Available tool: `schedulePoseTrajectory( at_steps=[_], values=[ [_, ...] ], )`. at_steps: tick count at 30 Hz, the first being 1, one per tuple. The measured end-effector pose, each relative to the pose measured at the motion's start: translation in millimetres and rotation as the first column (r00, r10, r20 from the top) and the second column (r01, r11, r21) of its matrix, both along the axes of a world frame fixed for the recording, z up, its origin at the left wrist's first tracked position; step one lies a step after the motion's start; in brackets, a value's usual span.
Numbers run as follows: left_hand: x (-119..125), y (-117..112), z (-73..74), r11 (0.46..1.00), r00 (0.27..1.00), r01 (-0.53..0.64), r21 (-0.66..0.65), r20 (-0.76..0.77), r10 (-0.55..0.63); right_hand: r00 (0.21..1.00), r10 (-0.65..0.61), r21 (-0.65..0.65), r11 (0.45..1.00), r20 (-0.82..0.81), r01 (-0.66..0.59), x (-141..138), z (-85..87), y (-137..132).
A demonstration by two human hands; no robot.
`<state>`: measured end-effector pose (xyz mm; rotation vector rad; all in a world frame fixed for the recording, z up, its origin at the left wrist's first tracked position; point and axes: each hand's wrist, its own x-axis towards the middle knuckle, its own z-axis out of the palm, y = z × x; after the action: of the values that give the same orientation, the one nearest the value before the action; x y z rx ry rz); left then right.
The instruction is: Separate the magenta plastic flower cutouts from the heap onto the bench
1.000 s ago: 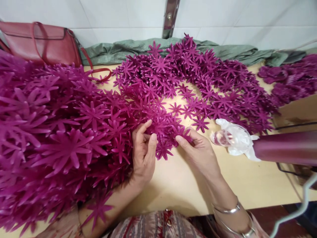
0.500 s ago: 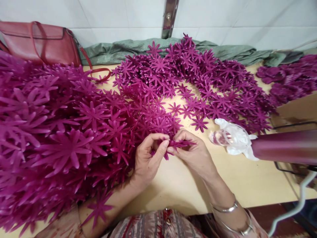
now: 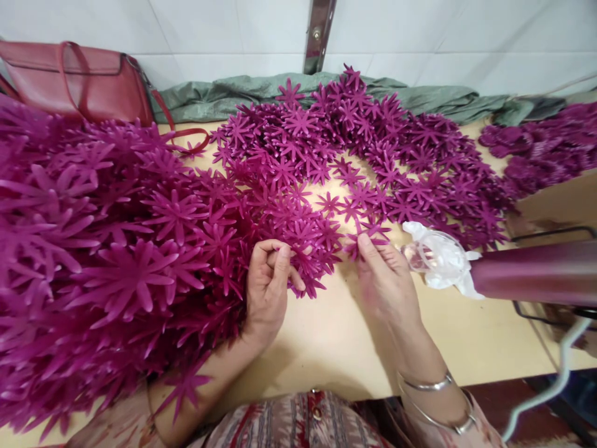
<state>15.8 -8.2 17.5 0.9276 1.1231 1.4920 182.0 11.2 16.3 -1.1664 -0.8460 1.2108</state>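
Note:
A wooden table [image 3: 336, 336] is covered with magenta plastic star-shaped flowers. My left hand [image 3: 268, 289] is curled shut, pinching a small stack of these flowers [image 3: 305, 280] at the edge of the big heap [image 3: 112, 249]. My right hand [image 3: 385, 280] reaches forward, slightly blurred, with its fingertips on a loose flower [image 3: 368, 233] lying on the table; whether it grips the flower is unclear. Silver bangles circle the right wrist.
A flatter spread of flowers [image 3: 354, 143] arcs across the back. A clear plastic wrap [image 3: 436, 255] caps a dark purple roll [image 3: 536, 274] at the right. A red handbag [image 3: 74, 81] and green cloth [image 3: 433, 99] lie by the wall.
The hands were together working a flower between them. Now they have parted: the left keeps the stack, and the right has moved forward and right to a loose flower.

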Motion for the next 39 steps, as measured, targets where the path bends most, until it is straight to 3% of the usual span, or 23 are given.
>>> schedulePoseTrajectory(
  at_steps=[4, 9, 13, 16, 21, 24, 30, 35, 39],
  values=[
    [1.1, 2.4, -0.7, 1.000, 1.000, -0.013, 0.000, -0.005, 0.013, 0.974, 0.031, 0.062, 0.997, 0.223, -0.046, -0.1, 3.2, -0.5],
    [3.4, 4.4, -0.5, 0.999, 0.999, -0.042, 0.011, 0.016, 0.042, 0.871, 0.195, 0.141, 0.948, 0.451, -0.285, -4.5, 13.6, -7.0],
    [3.8, 4.4, -1.0, 0.999, 0.998, -0.044, 0.012, 0.048, 0.043, 0.816, 0.121, 0.265, 0.910, 0.565, -0.318, -6.8, 17.7, -7.6],
    [4.2, 3.6, -0.9, 1.000, 0.999, -0.009, 0.009, 0.048, 0.008, 0.807, 0.142, 0.232, 0.917, 0.573, -0.325, -9.7, 14.6, -5.6],
    [4.1, 2.0, -0.3, 1.000, 0.997, 0.020, -0.005, 0.075, -0.019, 0.862, 0.176, 0.170, 0.943, 0.476, -0.287, -10.0, 11.3, -5.8],
    [2.9, 0.2, -0.2, 0.998, 0.997, 0.056, 0.010, 0.050, -0.056, 0.839, 0.222, 0.112, 0.942, 0.497, -0.315, -7.9, 13.2, -7.2],
    [0.8, -4.4, -3.5, 0.984, 0.982, 0.180, 0.011, -0.064, -0.179, 0.802, 0.228, 0.195, 0.900, 0.553, -0.390, -8.0, 13.0, -6.7],
    [-0.7, -2.2, -7.5, 0.982, 0.967, 0.149, 0.114, -0.225, -0.120, 0.811, 0.246, 0.202, 0.893, 0.530, -0.403, -7.1, 10.9, -4.7],
    [-0.4, 1.2, -7.4, 0.991, 0.986, 0.100, 0.091, -0.140, -0.086, 0.860, 0.207, 0.181, 0.929, 0.466, -0.322, -3.8, 7.2, -4.1]
  ],
)
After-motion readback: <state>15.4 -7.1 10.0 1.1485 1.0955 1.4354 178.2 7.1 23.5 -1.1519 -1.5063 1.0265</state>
